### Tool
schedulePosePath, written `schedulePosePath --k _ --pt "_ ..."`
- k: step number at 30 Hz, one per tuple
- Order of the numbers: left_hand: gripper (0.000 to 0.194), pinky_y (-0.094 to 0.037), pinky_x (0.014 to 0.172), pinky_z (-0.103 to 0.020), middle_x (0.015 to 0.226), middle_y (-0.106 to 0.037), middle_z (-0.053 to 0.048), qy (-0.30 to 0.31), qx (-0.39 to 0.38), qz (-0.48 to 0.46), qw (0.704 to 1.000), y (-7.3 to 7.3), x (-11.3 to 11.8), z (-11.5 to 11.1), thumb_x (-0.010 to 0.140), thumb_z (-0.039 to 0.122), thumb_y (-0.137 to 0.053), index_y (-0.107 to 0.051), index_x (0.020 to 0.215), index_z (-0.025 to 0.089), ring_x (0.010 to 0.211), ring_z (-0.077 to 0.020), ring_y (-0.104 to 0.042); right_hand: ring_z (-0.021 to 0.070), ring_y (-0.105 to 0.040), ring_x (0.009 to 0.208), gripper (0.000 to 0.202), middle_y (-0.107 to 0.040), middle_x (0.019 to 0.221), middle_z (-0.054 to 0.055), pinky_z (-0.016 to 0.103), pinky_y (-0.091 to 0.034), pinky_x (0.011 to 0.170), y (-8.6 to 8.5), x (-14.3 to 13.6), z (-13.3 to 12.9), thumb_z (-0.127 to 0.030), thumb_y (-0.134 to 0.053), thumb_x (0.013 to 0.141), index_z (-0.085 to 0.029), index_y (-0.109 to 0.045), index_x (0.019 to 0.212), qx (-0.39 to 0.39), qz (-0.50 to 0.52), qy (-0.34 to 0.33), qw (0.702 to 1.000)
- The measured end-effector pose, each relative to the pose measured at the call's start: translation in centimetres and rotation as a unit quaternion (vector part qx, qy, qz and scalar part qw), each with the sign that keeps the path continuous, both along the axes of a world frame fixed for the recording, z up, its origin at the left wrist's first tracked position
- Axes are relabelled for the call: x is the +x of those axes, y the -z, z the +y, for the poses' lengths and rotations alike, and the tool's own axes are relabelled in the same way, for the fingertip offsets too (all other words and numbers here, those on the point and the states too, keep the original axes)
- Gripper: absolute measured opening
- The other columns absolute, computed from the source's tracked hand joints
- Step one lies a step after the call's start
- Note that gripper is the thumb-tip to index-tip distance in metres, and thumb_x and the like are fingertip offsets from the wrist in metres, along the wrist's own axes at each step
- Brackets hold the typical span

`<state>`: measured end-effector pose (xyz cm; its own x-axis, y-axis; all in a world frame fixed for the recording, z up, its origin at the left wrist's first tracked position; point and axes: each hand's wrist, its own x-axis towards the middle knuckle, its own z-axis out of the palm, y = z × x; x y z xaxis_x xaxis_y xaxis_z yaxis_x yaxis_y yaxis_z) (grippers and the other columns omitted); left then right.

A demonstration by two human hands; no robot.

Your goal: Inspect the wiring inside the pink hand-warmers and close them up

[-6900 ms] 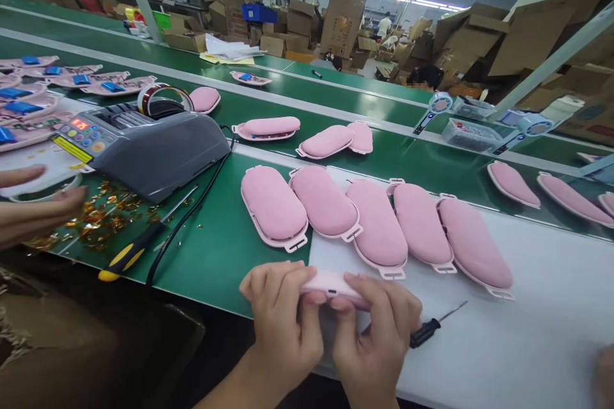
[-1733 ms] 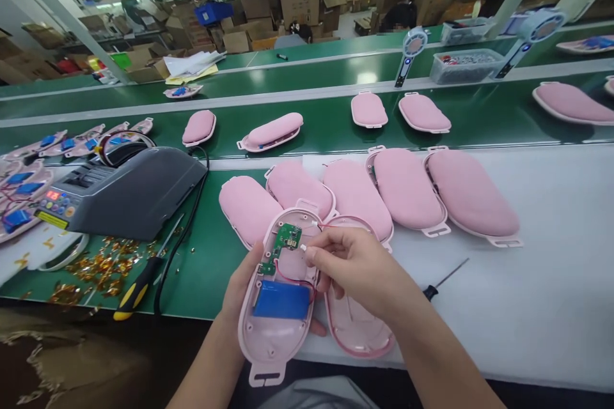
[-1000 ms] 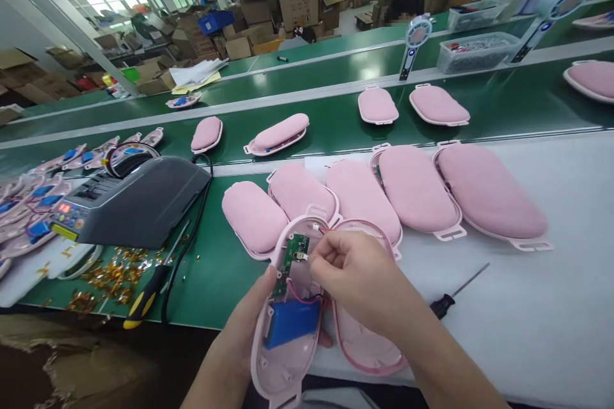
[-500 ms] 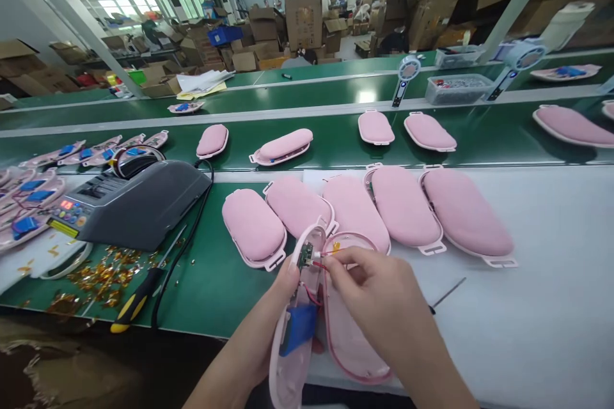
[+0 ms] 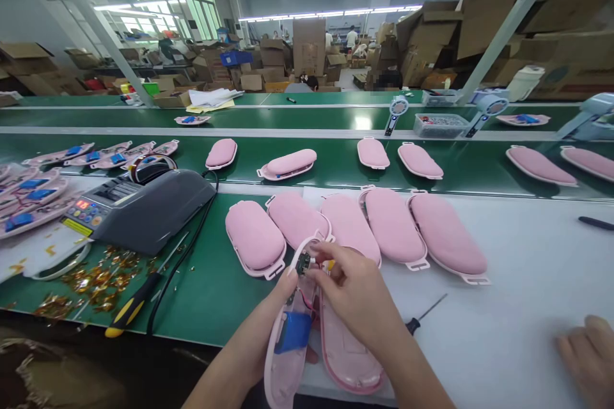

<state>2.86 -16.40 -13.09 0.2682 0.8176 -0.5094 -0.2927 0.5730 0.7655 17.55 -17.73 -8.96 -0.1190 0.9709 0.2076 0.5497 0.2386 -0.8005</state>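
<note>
My left hand [image 5: 268, 313] holds an opened pink shell half [image 5: 283, 374], tilted on its edge, with its thumb beside a small green circuit board [image 5: 303, 262]. A blue block [image 5: 293, 332] sits inside that half. Thumb and forefinger of my right hand [image 5: 352, 287] pinch a small white connector [image 5: 313, 260] at the board. Below my right hand lies the other half, a pink-rimmed shell [image 5: 352, 367], inner side up. Red wires [image 5: 307, 300] run between the halves.
Several pink cases [image 5: 398, 223] lie behind my hands. At left are a grey tape dispenser [image 5: 148, 211], amber tape scraps [image 5: 103, 281] and a yellow-black screwdriver [image 5: 132, 307]. Another screwdriver [image 5: 413, 324] lies right of my hands. Another person's hand [image 5: 588, 351] is at the right edge.
The camera view has tilted up and shifted right. My right fingers have moved closer onto the connector at the board. Another person's hand and a dark tool have come into view at right.
</note>
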Motion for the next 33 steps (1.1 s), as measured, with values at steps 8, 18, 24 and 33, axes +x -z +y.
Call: schedulePosePath --k 8,18,24,33 --pt "0.063 -0.057 0.057 -0.033 0.075 -0.07 -0.009 0.044 -0.085 -0.023 0.995 -3.7 -0.8 -3.5 0.083 0.059 -0.051 -0.057 0.127 0.013 0.066 -0.0223 -0.065 0.0124 -0.061 0.072 0.028 -0.064 0.102 0.006 0.025 -0.051 0.064 0.3 1.7 0.0 -0.018 -0.048 0.087 -0.024 -0.073 0.096 0.012 0.116 -0.029 0.993" --pt "0.057 -0.056 0.05 -0.033 0.071 -0.071 -0.011 0.036 -0.076 -0.048 0.995 -2.6 -0.9 -3.2 0.079 0.06 -0.055 -0.07 0.1 0.009 0.062 -0.0224 -0.064 0.0081 -0.053 0.05 0.01 -0.063 0.072 -0.003 0.022 -0.041 0.052 -0.8 1.3 -0.6 -0.025 -0.053 0.084 -0.02 -0.061 0.087 -0.179 0.177 -0.029 0.967" --pt "0.053 -0.054 0.048 -0.031 0.066 -0.067 -0.006 0.004 -0.093 -0.022 0.995 -3.2 -0.5 -3.7 0.081 0.058 -0.055 -0.07 0.098 0.01 0.052 -0.018 -0.06 0.0095 -0.045 0.055 0.019 -0.052 0.062 -0.003 0.022 -0.035 0.052 -1.7 0.4 -0.5 -0.024 -0.05 0.079 -0.018 -0.058 0.063 -0.17 0.105 -0.071 0.977" --pt "0.062 -0.056 0.057 -0.035 0.061 -0.066 -0.002 0.024 -0.058 -0.006 0.998 -2.5 -0.7 -4.3 0.074 0.063 -0.061 -0.063 0.117 0.017 0.055 -0.0196 -0.061 0.0091 -0.032 0.054 0.012 -0.035 0.055 -0.006 0.022 -0.025 0.049 -1.8 -0.5 0.2 -0.018 -0.043 0.066 -0.02 -0.04 0.054 -0.201 0.044 -0.044 0.978"
